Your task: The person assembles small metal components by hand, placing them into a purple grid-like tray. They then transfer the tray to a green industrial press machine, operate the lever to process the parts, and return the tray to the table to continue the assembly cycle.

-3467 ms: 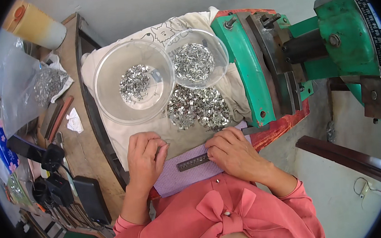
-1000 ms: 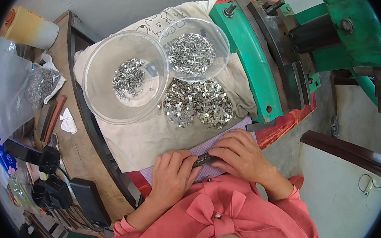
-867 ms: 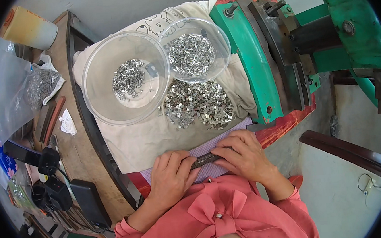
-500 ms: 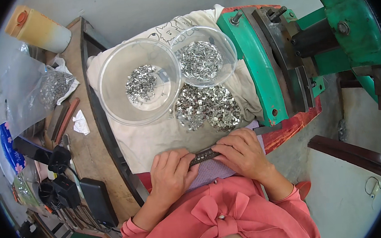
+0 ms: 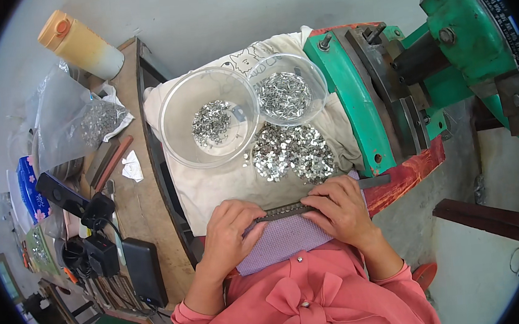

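Note:
Between my two hands lies a narrow dark metal bar (image 5: 285,211) with a row of small shiny pieces along it. My left hand (image 5: 231,232) pinches its left end, thumb below and fingers above. The fingers of my right hand (image 5: 341,211) are closed on it farther right. A dark flat strip (image 5: 374,181) sticks out beyond my right hand; whether it belongs to the same bar is hidden. Under the bar is a purple woven cloth (image 5: 284,240). Just beyond my hands spreads a pile of small shiny metal pieces (image 5: 292,153).
Two clear plastic tubs, a large one (image 5: 169,132) and a smaller one (image 5: 321,90), hold metal bits on a pale cloth (image 5: 198,194). A green press (image 5: 360,123) stands at right. The wooden bench (image 5: 149,231) at left carries a bottle (image 5: 82,45), a plastic bag and a black power bank (image 5: 144,271).
The view has shifted, so the scene sits farther right and lower. My hands are wider apart, with more of the bar and the purple cloth showing between and below them.

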Demonstrator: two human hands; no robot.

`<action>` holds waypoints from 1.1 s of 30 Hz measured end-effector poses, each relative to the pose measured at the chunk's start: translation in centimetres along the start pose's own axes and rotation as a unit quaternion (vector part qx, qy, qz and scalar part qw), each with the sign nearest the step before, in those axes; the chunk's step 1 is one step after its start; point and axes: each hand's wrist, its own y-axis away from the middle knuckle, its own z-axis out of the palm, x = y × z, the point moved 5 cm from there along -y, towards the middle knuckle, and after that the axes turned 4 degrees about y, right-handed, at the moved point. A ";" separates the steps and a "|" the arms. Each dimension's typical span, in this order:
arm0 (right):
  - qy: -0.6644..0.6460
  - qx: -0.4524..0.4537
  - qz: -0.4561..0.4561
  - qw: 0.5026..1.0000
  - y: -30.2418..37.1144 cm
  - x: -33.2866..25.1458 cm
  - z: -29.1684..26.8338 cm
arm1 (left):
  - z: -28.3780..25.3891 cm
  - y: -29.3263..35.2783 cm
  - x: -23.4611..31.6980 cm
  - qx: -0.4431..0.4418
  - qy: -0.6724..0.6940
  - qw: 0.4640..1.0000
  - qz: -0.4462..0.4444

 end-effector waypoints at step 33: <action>-0.007 0.024 -0.061 0.998 -2.4 -2.2 0.7 | 0.0 0.3 -0.9 0.004 0.049 0.998 -0.025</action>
